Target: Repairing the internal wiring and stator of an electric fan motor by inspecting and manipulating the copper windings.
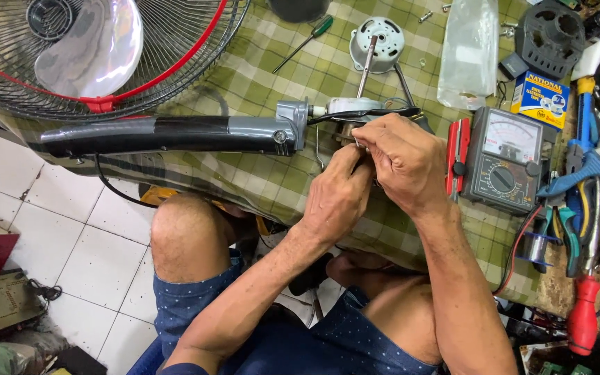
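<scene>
Left hand (338, 194) curled, fingertips pinched on small part at fan neck assembly (345, 111); exact item hidden between fingers. Right hand (401, 156) closed over same spot, thumb and forefinger pinching, knuckles up, touching left hand. Assembly lies on green checked tablecloth (272, 69), joined to grey-black fan pole (168, 134) running left. Black wire (362, 113) crosses above hands. Analog multimeter (503, 160) just right of right hand; fan motor (378, 43) beyond; green screwdriver (305, 43) further back
</scene>
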